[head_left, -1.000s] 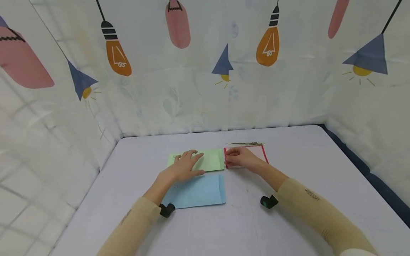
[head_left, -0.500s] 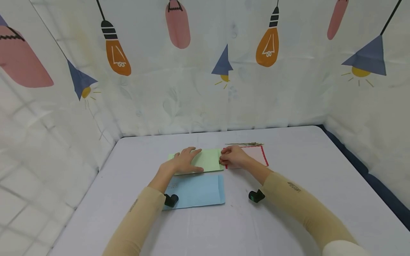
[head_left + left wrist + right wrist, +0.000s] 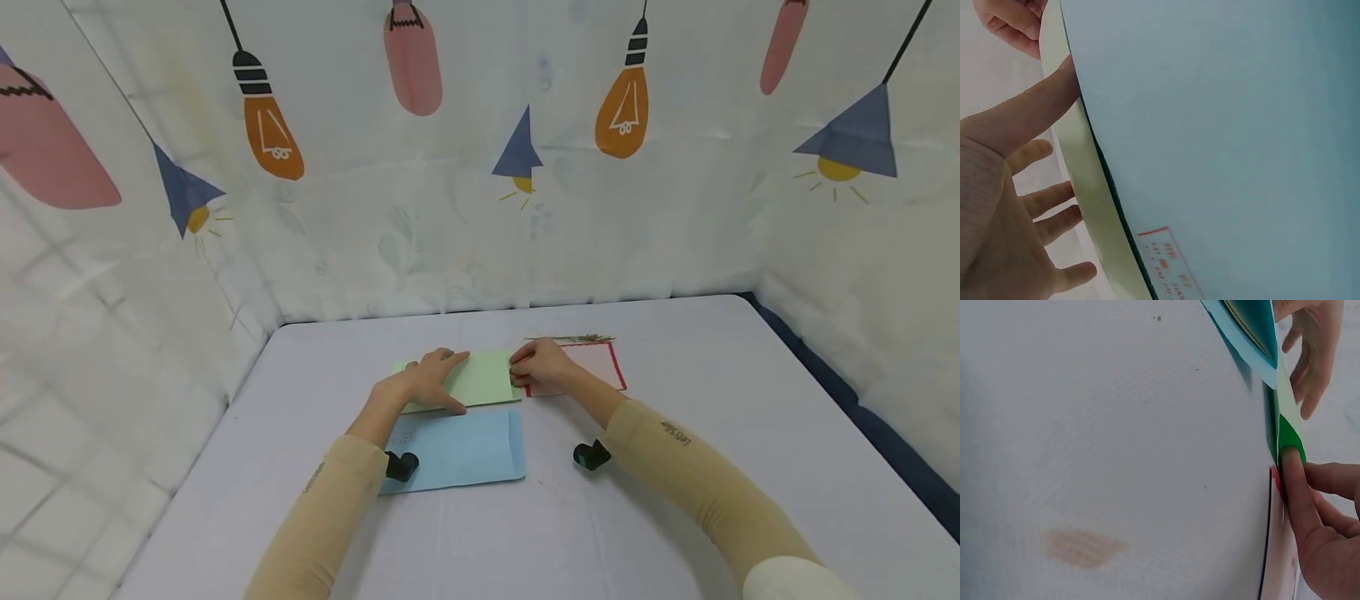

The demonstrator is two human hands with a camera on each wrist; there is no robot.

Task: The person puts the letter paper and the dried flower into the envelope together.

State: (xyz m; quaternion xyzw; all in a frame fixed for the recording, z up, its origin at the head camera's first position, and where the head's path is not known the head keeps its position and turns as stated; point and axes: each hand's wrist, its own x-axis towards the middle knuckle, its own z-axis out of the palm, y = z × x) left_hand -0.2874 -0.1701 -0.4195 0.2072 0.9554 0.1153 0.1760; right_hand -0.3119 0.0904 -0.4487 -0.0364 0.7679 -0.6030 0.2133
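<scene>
Lying on the white table (image 3: 480, 542) just beyond the blue envelope (image 3: 468, 457) is our green envelope (image 3: 483, 379), its darker green inside showing at the right end in the right wrist view. We've got the left hand (image 3: 429, 383) over its left part, fingers spread well apart, thumb out by the near edge; can't tell how hard it's pressing. The right hand (image 3: 542, 365) is pinching the green envelope's right end between thumb and fingers, partly covering a pale pink card with a red border (image 3: 597, 362) just to the right. Behind that card we can see a thin dried sprig (image 3: 581, 338). The blue one has red print (image 3: 1169, 262) on it, a bit blurry for us to read. Both our arms wear tan sleeves (image 3: 326, 508), with a small black device (image 3: 592, 455) at each wrist. Farther back, white cloth (image 3: 450, 233) hangs behind the table, printed with orange bulbs and blue lamps.
</scene>
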